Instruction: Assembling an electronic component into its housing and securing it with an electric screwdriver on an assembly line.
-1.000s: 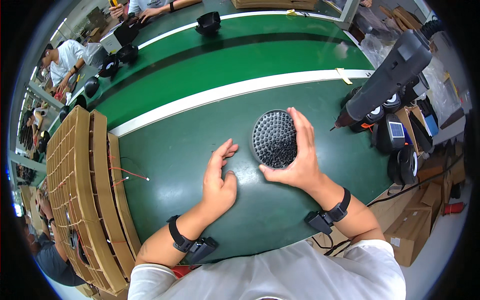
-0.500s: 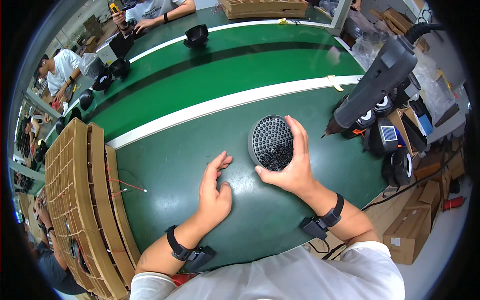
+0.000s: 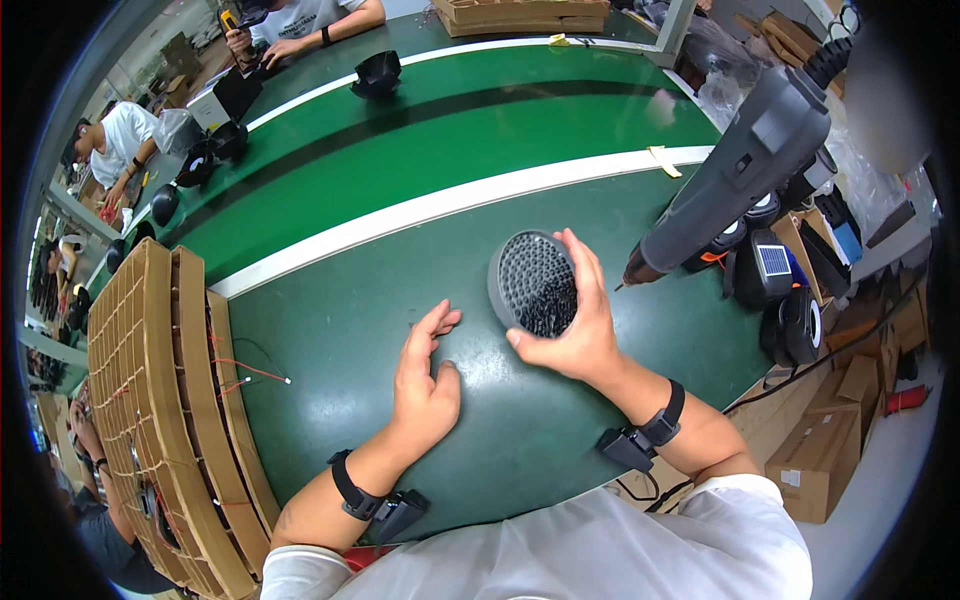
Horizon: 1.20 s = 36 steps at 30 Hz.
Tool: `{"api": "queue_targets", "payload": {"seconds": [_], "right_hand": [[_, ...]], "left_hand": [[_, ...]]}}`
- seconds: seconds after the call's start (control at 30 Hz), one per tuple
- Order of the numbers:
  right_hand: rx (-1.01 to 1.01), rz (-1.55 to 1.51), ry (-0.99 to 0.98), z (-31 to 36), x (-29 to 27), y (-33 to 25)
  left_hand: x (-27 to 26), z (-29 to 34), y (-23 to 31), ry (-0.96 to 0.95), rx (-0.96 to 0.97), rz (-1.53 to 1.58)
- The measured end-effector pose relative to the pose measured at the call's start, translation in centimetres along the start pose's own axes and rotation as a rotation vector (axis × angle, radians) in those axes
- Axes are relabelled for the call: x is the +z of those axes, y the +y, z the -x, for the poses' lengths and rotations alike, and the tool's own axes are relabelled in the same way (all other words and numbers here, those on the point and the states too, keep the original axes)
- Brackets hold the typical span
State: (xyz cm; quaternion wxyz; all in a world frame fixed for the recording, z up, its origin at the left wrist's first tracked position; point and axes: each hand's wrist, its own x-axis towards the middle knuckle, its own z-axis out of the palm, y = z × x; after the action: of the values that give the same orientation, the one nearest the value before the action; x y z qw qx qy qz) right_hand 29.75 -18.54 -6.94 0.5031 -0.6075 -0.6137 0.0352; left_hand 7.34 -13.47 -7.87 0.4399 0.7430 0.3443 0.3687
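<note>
My right hand (image 3: 580,320) grips a round grey tray (image 3: 497,285) by its right side, thumb at the near rim and fingers along the far right. The tray's floor is covered with rows of small round holes. Small black screws (image 3: 548,308) lie in it, mostly toward the near right side; they are slightly blurred. My left hand (image 3: 428,375) rests on its edge on the green tabletop (image 3: 330,330), empty, fingers loosely extended and apart from the tray. To the right of the tray hangs a dark grey electric screwdriver (image 3: 735,175), its bit pointing down toward the table.
Stacked cardboard divider trays (image 3: 150,400) with red wires stand at the left. Black solar lamp housings (image 3: 765,270) crowd the right edge. Beyond a white rail runs a green conveyor belt (image 3: 480,130) carrying a black housing (image 3: 377,75). Co-workers (image 3: 125,140) sit across it.
The tray has shifted slightly left in my right hand's grip, and the screws have spread across its floor. The hanging screwdriver has swung left and nearer. The housing on the belt has moved left.
</note>
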Motion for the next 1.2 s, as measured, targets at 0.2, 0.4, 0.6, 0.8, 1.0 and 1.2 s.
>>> {"api": "queue_targets", "payload": {"seconds": [0.2, 0.4, 0.6, 0.8, 1.0, 1.2], "right_hand": [[0.004, 0.014, -0.01, 0.0, 0.2, 0.1], [0.102, -0.058, -0.09, 0.5, 0.4, 1.1], [0.013, 0.012, -0.059, 0.2, 0.4, 1.1], [0.053, 0.041, -0.09, 0.1, 0.3, 0.4], [0.1, 0.116, -0.026, 0.0, 0.6, 0.3], [0.13, 0.266, -0.098, -0.4, 0.9, 0.8]], "left_hand": [[-0.1, 0.2, -0.5, -0.014, 0.015, -0.009], [0.0, -0.3, 0.1, -0.007, -0.002, -0.016], [-0.1, -0.1, 0.1, -0.043, -0.028, -0.01], [-0.3, 0.0, -0.1, -0.051, -0.027, -0.017], [-0.2, 0.0, 0.0, -0.023, -0.01, -0.031], [-0.2, 0.1, 0.0, -0.051, -0.032, -0.025]]}}
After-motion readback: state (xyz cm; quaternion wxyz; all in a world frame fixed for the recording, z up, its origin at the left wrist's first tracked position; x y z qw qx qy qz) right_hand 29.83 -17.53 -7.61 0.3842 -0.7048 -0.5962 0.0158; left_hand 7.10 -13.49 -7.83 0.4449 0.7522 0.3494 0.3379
